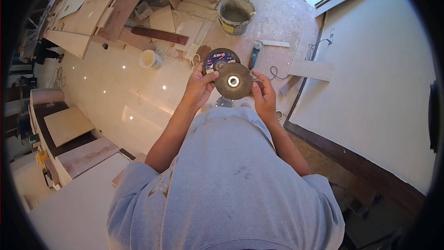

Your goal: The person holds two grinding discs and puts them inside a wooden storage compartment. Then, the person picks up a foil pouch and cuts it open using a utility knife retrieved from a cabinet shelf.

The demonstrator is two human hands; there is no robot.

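Observation:
My left hand (pixel 200 87) is closed on the rim of a grinding disc with a blue printed label (pixel 221 57). A second, plain dark grinding disc (pixel 225 85) with a pale metal ring at its centre overlaps the front of it. My left thumb lies at the plain disc's left edge. On the other side, my right hand (pixel 265 101) pinches the plain disc's right edge, index finger raised. Below the discs, near my feet, a silvery toothed round blade (pixel 225 103) is partly hidden by my shirt. An angle grinder (pixel 254 54) lies on the floor just beyond my right hand.
A dusty black bucket (pixel 236 16) stands ahead, and a white pail (pixel 150 59) sits to the left. Wood panels (pixel 125 4) are piled at upper left. A large white panel (pixel 370 78) fills the right side. A cord (pixel 277 73) curls near the grinder.

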